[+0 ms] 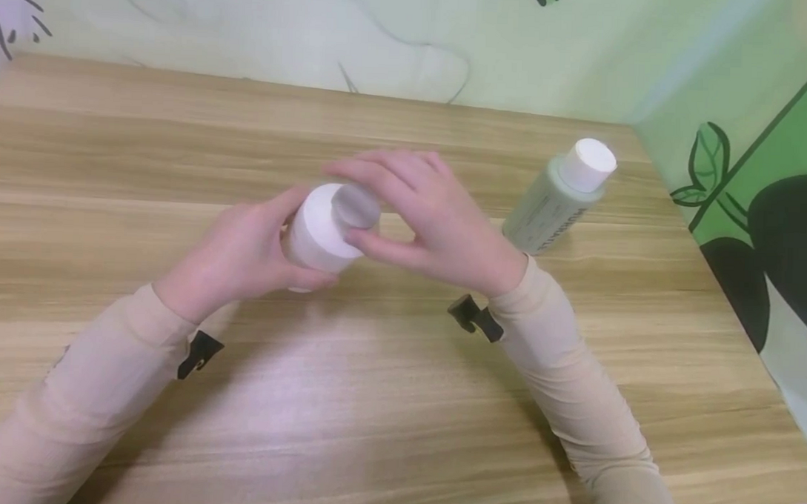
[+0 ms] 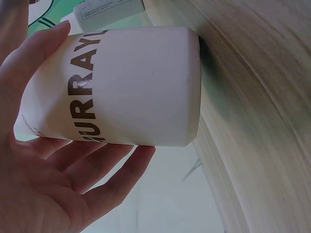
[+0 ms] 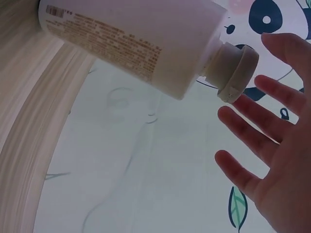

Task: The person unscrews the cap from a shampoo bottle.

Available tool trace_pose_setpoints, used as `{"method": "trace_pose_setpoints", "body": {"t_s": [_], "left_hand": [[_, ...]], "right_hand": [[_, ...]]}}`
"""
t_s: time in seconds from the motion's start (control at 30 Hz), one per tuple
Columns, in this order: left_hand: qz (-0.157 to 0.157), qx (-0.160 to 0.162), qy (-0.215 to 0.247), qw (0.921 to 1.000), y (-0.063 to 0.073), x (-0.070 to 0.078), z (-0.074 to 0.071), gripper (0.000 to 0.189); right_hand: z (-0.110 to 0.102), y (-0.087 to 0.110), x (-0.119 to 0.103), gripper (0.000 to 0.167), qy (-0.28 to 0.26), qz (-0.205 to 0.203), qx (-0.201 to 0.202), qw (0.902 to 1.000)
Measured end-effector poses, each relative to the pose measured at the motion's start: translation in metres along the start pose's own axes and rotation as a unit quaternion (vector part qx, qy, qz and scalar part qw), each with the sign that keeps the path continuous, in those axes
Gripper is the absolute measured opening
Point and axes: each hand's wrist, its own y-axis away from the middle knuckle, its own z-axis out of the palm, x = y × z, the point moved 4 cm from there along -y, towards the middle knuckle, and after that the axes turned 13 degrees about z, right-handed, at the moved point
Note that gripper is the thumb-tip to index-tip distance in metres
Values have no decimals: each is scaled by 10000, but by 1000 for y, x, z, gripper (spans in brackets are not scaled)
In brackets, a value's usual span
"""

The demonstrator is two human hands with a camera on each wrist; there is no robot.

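My left hand [image 1: 240, 250] grips a white shampoo bottle [image 1: 317, 227] around its body, thumb on the near side. Large brown letters [image 2: 81, 99] run across it in the left wrist view, where its base is close over the table. The bottle leans toward the right, its grey-topped cap [image 1: 356, 206] facing my right hand [image 1: 431, 216]. That hand's fingers are spread around the cap, with the thumb at its lower edge in the head view. From the right wrist, the fingers look loose and mostly straight, some fingertips right by the cap's rim [image 3: 240, 73].
A pale green bottle [image 1: 548, 201] with a white cap stands on the wooden table [image 1: 344, 420], beyond my right wrist. Black clip-like pieces [image 1: 201, 354] hang at both sleeves. A painted wall [image 1: 411, 30] borders the table's far side.
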Motion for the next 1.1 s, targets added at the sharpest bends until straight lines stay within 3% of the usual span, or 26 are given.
{"method": "trace_pose_setpoints", "body": {"t_s": [0.33, 0.5, 0.77, 1.1], "left_hand": [[-51, 56, -66, 9999, -1, 2, -1, 79], [-71, 70, -99, 9999, 0, 2, -1, 79], [-57, 51, -62, 10000, 0, 1, -1, 81], [-82, 39, -51, 9999, 0, 0, -1, 81]], "right_hand": [[2, -1, 3, 57, 372, 567, 1, 9977], [2, -1, 4, 48, 332, 662, -21, 9973], [2, 0, 4, 36, 122, 403, -38, 9991], [3, 0, 3, 38, -82, 130, -233, 9996]]}}
